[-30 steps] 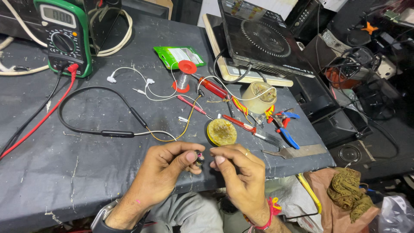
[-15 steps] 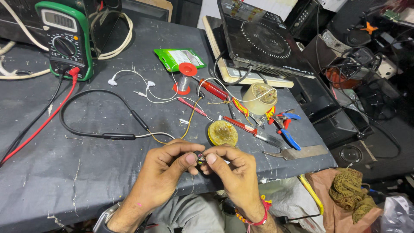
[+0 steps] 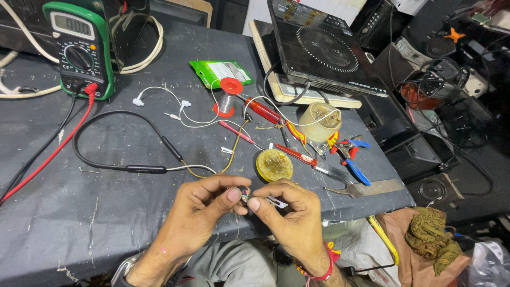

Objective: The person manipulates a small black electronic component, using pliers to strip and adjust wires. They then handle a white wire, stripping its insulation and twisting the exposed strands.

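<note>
Both hands meet at the near edge of the dark desk (image 3: pixel 106 212). The left hand (image 3: pixel 199 204) and the right hand (image 3: pixel 289 210) each pinch a small dark earbud piece (image 3: pixel 244 193) between thumb and forefinger, fingers narrowed tight on it just above the desk edge. A thin wire runs from it to a black neckband cable (image 3: pixel 127 167). Just beyond lie a round yellow flux tin (image 3: pixel 274 165), a red screwdriver (image 3: pixel 263 110), and a green multimeter (image 3: pixel 79 48) far left.

multimeter (image 3: pixel 78 49) far left on table (image 3: pixel 106 212), cooktop (image 3: pixel 324 48) far right
</note>
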